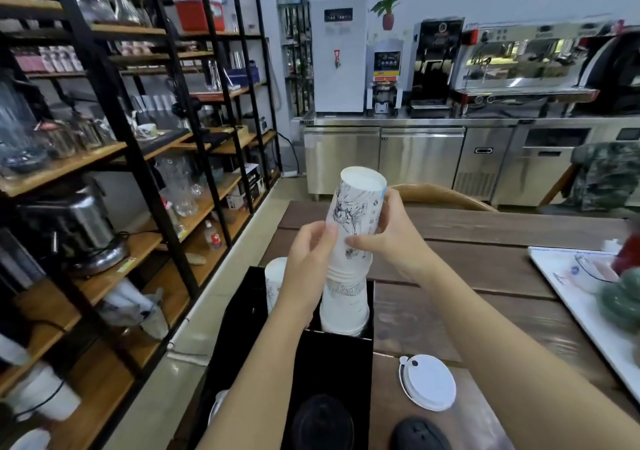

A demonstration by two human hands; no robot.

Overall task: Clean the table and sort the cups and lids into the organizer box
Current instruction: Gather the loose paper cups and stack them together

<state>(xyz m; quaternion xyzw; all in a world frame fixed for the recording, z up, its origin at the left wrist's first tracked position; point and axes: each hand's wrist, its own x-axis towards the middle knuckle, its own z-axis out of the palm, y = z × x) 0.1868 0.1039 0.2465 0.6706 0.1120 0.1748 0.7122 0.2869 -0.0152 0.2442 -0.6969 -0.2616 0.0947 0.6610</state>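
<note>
midway, both hands, left hand point(311, 252) and right hand point(388, 238), grip the stack of cups point(349, 241) standing in the organizer box point(332, 363), while a white lid point(427, 382) and seemingly a black lid point(420, 434) wait on the worktop point(485, 262).

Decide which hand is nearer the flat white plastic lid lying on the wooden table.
Right. The right hand grips the cup stack above and beyond the white lid; the left hand is farther left.
</note>
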